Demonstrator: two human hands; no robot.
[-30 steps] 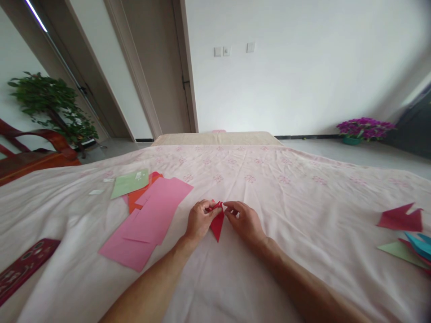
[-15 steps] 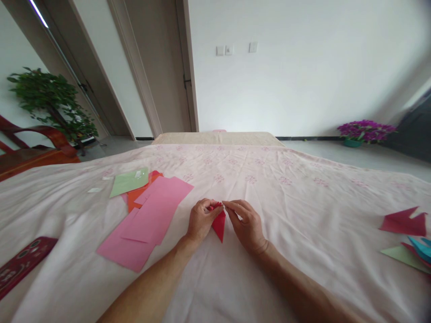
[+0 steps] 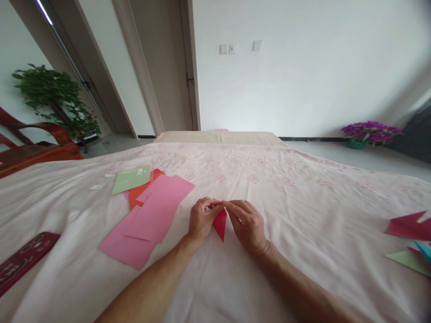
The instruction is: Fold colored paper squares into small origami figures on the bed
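A small piece of folded red paper (image 3: 220, 224), its pointed end toward me, is held just above or on the cloth in front of me. My left hand (image 3: 204, 219) pinches it between thumb and fingers from the left. From the right, my right hand (image 3: 247, 223) closes its thumb and fingertips at the paper's upper edge, close to the left thumb. The upper part of the paper is mostly covered by the fingers. Left of my hands lie overlapping pink paper sheets (image 3: 158, 211).
A pale floral cloth (image 3: 303, 233) covers the table. Orange paper (image 3: 136, 197) and a green packet (image 3: 132, 179) lie beyond the pink sheets. A red patterned case (image 3: 28, 255) lies at the left; a folded dark pink paper (image 3: 409, 227) and a light green folded paper (image 3: 409, 261) lie at the right.
The whole view has shifted slightly, so the scene sits a little further right. My right fingertips have come closer to the paper's top edge; the left hand keeps its pinch.
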